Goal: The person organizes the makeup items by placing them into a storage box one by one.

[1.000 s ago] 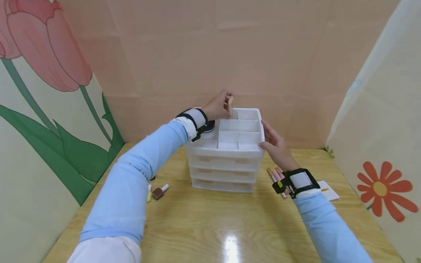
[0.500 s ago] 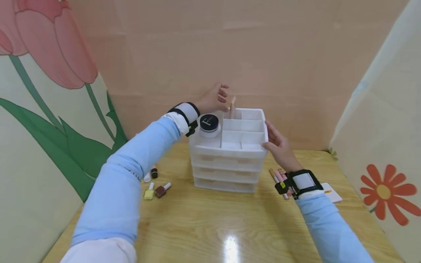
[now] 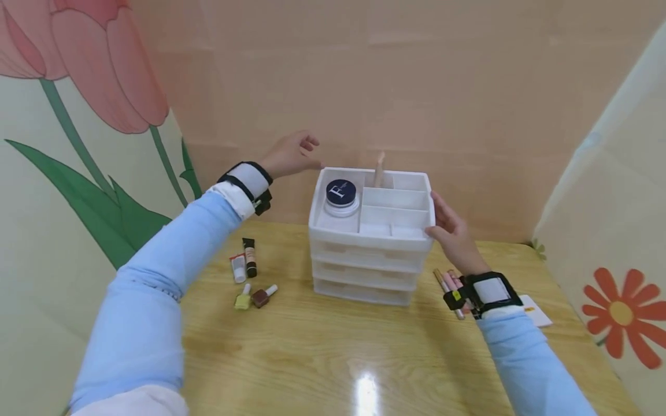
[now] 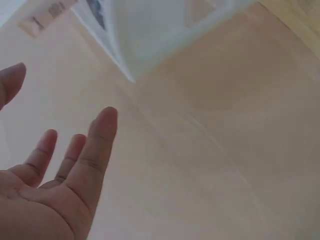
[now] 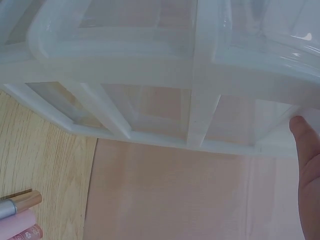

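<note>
Beige tube stands upright in the back compartment of the white drawer organizer, its long axis vertical, tip up and leaning slightly; the compartment walls prop it. Left hand hovers behind the organizer's left back corner, fingers spread and empty. Right hand presses flat against the organizer's right side, apparently steadying it on the bench.

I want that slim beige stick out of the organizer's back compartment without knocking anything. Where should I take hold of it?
Pinch the beige stick at its top end, coming from above. It stands nearly upright with only that end clear of the organizer rim; the walls probably block a side grip. The left hand is free and nearest; the right hand rests against the organizer's side.
</note>
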